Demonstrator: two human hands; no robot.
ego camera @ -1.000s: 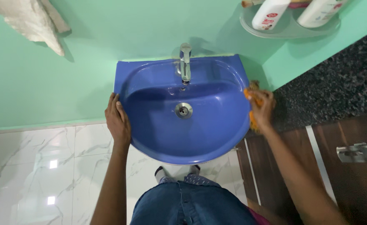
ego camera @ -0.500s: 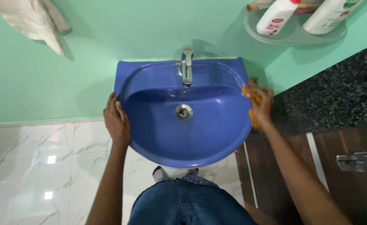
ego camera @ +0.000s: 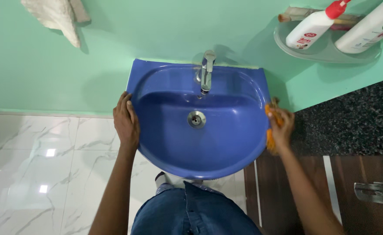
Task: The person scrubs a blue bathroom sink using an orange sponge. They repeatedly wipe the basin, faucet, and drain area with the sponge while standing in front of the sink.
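Observation:
A blue wall-mounted sink (ego camera: 169, 148) with a chrome tap (ego camera: 206, 72) and a round metal drain (ego camera: 196, 119) hangs on a green wall. My left hand (ego camera: 126, 122) lies flat on the sink's left rim, fingers together, holding nothing. At the right rim my right hand (ego camera: 281, 127) is closed on an orange scrub cloth (ego camera: 270, 112), pressed against the outer edge of the sink. My denim-clad legs show below the sink.
A grey corner shelf (ego camera: 317, 51) at upper right carries two white bottles (ego camera: 313, 28). A dark speckled counter (ego camera: 352, 124) and brown wooden cabinet (ego camera: 296, 204) with a metal handle (ego camera: 376, 191) stand right. A pale cloth (ego camera: 58, 17) hangs upper left. White marble floor (ego camera: 39, 174) lies left.
My right hand with the orange cloth has slid down along the sink's right rim toward me. The view has shifted, so the sink sits further right. My left hand stays on the left rim.

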